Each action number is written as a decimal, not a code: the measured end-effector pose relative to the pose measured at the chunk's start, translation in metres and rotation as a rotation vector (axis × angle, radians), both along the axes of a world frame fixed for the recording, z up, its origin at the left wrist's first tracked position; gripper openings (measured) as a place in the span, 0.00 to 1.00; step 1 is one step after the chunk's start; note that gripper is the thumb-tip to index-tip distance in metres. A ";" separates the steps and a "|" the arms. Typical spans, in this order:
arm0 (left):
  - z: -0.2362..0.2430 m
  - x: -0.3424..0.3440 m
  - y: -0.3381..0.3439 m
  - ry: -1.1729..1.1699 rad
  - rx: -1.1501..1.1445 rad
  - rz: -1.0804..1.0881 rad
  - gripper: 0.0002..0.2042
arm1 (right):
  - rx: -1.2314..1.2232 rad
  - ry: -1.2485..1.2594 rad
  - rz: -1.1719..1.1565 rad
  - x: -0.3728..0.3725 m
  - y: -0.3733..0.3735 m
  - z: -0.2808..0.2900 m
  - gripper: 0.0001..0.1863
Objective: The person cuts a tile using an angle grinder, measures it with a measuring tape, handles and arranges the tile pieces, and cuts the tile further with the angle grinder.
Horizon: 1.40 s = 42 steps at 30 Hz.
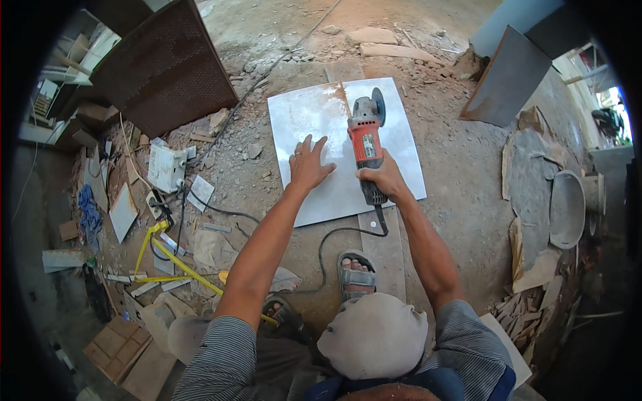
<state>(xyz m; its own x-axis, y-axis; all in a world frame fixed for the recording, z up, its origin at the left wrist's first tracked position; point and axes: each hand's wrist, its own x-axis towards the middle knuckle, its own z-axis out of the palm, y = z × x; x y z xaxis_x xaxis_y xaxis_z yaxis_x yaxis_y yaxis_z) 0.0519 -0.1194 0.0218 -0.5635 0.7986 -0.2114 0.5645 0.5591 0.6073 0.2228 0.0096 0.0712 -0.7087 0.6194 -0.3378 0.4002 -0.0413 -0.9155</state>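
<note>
A large, glossy pale tile point(301, 113) lies on the ground in front of me. Brownish dust and a dark line running down from its far edge mark its top. My right hand point(386, 177) grips the black rear body of a red and grey angle grinder point(368, 147), held over the right part of the tile. Its round disc point(379, 105) stands on edge at the far end; whether it touches the tile I cannot tell. With fingers spread, my left hand point(307, 166) rests on the tile left of the grinder, holding nothing. A black power cord point(324, 250) trails from the grinder's rear.
A narrow plank point(383, 260) runs under the tile toward my sandalled foot point(356, 274). Yellow measuring tape point(180, 260), a white electrical box point(166, 167) and tile scraps lie left. A brown panel point(164, 70) leans far left, a grey slab point(506, 80) far right. A basin point(567, 210) stands right.
</note>
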 end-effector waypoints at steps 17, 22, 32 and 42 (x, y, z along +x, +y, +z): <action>-0.017 -0.030 0.028 0.171 -0.363 -0.245 0.57 | 0.065 0.103 -0.016 -0.127 0.073 -0.076 0.30; -0.009 -0.032 0.025 0.168 -0.391 -0.228 0.58 | 0.000 0.128 0.000 -0.135 0.072 -0.074 0.28; -0.011 -0.029 0.030 0.140 -0.455 -0.163 0.54 | -0.059 0.032 0.074 -0.140 0.083 -0.081 0.39; -0.001 -0.025 0.033 0.110 -0.480 -0.132 0.54 | -0.022 0.017 0.048 -0.136 0.079 -0.075 0.33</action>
